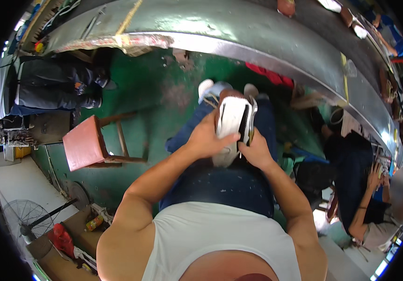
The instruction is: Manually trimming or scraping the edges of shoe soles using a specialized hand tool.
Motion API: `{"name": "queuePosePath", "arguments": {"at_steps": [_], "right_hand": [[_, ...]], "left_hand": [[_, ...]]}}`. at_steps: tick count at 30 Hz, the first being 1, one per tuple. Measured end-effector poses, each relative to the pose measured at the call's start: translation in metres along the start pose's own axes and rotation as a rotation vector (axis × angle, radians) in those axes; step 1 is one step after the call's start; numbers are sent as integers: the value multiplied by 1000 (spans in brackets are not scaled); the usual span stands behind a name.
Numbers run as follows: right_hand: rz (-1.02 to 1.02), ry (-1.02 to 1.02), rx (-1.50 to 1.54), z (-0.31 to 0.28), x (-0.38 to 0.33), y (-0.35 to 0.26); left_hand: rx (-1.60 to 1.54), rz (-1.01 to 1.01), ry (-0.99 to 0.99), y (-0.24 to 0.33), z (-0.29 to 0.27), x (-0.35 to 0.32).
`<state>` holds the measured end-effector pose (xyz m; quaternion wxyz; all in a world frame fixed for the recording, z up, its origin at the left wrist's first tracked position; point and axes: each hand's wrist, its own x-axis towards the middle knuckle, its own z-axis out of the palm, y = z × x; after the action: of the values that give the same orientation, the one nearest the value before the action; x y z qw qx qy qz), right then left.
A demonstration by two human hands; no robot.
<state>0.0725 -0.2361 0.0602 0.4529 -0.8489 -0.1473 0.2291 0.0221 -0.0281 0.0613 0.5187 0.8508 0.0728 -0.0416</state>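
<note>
In front of my lap I hold a brown shoe (231, 121), its white bottom facing up. My left hand (209, 136) wraps round its left side, with the thumb lying across the white surface. Close against the shoe's right side, my right hand (256, 149) is closed round a slim silvery metal tool (254, 111). The tool's exact kind is hard to make out. A small pointed tip shows under my right fingers. Part of the shoe is hidden behind my fingers.
A long dark worktable (182, 23) with a metal edge curves across the far side; brown shoes (286, 7) stand on it. A red-topped stool (84, 143) and a fan (26, 220) are on the left. Other people sit at right and stand at far left.
</note>
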Motion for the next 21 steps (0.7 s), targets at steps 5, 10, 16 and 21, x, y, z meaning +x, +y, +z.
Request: {"name": "queuePosePath", "arguments": {"at_steps": [5,10,16,21], "right_hand": [[142,91,37,-1,-17,11],[214,156,42,-3,-39,32],[219,115,0,-12,-41,48],[354,59,233,-41,-54,51]], "left_hand": [[44,20,134,-3,33,27],[-94,-93,-68,-17,45,47],[-454,-350,-731,-14,27,74],[-715,-460,-870,-5,23,50]]}}
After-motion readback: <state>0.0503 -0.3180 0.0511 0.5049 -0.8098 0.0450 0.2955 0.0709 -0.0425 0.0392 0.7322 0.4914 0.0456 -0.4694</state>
